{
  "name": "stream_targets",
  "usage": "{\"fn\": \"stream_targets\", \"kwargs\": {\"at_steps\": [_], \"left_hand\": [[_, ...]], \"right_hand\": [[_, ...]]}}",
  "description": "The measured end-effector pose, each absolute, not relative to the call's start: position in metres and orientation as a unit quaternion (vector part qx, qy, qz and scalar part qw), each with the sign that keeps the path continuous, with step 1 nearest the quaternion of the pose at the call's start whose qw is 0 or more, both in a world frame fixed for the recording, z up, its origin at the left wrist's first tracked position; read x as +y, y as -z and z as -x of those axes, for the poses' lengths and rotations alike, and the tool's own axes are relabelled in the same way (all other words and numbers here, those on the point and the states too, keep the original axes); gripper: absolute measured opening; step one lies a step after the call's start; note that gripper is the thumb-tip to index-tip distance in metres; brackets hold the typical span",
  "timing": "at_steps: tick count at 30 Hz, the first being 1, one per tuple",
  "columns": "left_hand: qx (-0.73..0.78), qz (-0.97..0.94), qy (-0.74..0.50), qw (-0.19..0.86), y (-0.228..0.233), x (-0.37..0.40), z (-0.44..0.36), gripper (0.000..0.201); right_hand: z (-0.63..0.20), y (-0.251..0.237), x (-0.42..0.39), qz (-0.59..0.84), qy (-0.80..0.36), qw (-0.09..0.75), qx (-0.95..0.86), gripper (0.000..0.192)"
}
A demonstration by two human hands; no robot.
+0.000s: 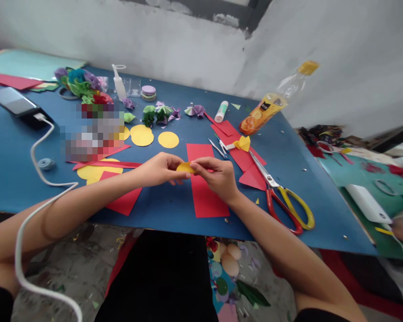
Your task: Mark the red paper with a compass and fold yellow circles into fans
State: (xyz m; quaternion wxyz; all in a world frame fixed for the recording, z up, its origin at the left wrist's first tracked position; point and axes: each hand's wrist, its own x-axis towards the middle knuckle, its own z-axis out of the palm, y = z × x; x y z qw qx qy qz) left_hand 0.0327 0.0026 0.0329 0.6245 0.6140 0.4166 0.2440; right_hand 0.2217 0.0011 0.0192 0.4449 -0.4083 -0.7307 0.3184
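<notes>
Yellow paper piece (185,167) between your hands; yellow paper disc (168,140) at 11 o'clock, red paper rectangle (208,199) at 4. Left hand (161,169), right hand (220,173): fingers pinching opposite ends. Align edges; press evenly.

Paper piece (184,167) between left hand (160,169) and right hand (220,178), above table (168,206). Scissors (272,181) right of right hand; bottle (263,111) behind scissors; glue stick (221,111) left of bottle; paper discs (142,135) behind left hand.
</notes>
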Motion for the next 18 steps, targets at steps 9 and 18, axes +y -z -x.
{"fn": "stream_targets", "kwargs": {"at_steps": [9, 18], "left_hand": [[0.414, -0.656, -0.259, 0.576, -0.0273, 0.0051, -0.0314, 0.013], [0.417, -0.712, -0.256, 0.503, -0.0261, 0.0067, -0.0285, 0.017]], "right_hand": [[-0.2216, -0.0193, 0.0006, 0.38, -0.306, 0.433, -0.758, 0.013], [-0.2243, -0.0187, 0.0044, 0.394, -0.398, 0.401, -0.725, 0.012]]}}
